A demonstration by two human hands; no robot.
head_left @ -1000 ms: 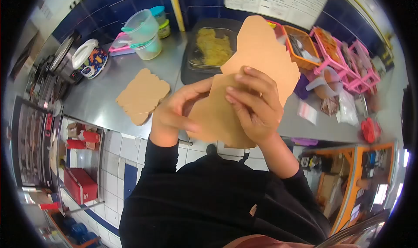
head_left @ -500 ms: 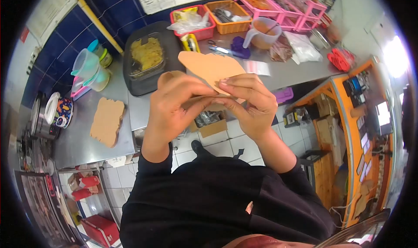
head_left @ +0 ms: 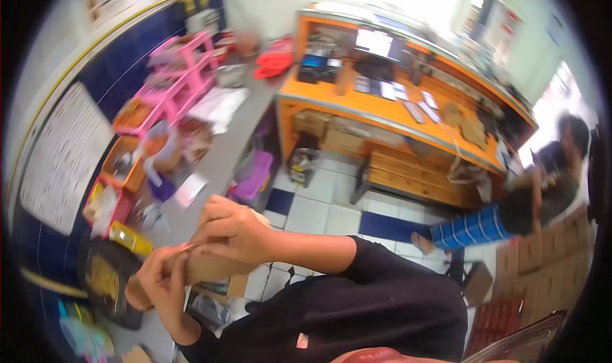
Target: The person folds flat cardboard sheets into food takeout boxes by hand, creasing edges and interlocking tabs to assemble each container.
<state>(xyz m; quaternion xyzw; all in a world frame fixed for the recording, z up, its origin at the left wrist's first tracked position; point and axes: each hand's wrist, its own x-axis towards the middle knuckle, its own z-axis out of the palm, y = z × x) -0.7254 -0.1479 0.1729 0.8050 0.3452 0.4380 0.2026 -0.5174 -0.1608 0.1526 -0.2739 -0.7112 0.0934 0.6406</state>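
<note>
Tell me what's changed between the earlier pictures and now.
The view has swung right, bringing another person into sight. The brown cardboard, first seen broad-faced, now looks narrower. Unchanged: left hand and right hand still hold it.

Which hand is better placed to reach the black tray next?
Probably the left hand: it is nearer the black tray, while the right hand sits farther off. Both hold brown cardboard.

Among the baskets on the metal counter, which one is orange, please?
The orange basket is the one between the reddish-pink basket and the pink rack; its colour sets it apart from both.
</note>
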